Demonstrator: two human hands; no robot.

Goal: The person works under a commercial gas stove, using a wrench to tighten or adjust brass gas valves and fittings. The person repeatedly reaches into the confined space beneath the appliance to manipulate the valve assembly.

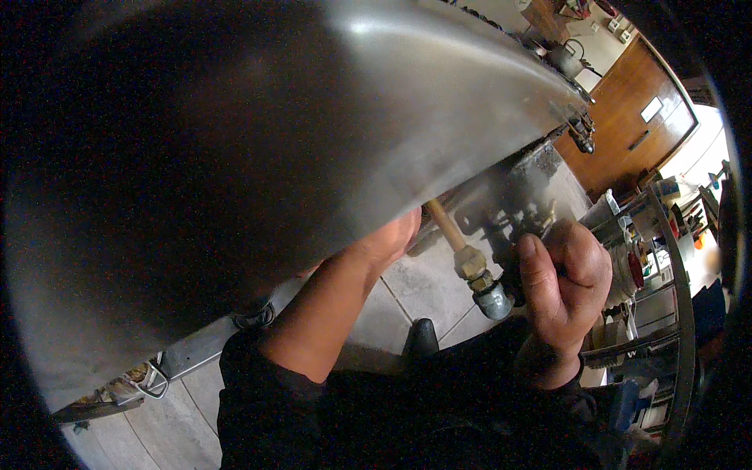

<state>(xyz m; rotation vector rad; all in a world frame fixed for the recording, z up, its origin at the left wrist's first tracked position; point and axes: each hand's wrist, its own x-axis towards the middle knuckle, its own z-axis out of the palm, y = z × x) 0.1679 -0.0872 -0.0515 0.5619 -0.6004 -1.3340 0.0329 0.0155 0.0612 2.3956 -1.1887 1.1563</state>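
A large, smooth metal panel (376,117) fills the left and upper part of the view. My left hand (398,235) reaches in under its lower edge, and the fingers are hidden behind it. From beneath that same edge a thin yellowish pipe (446,225) slants down to the right. It ends in a brass-coloured nut fitting (470,264) and a grey elbow fitting (493,300). To the right of these, my right hand (570,274) is closed, the thumb against curled fingers. Whatever it pinches, if anything, cannot be made out.
Dark, blurred metal parts (501,215) lie behind the pipe. A small dark valve-like fitting (581,133) sticks out at the panel's right corner. At the right stands a crowded shelf rack (680,313), with a wooden door (603,133) farther back. Grey tiles (384,305) cover the floor.
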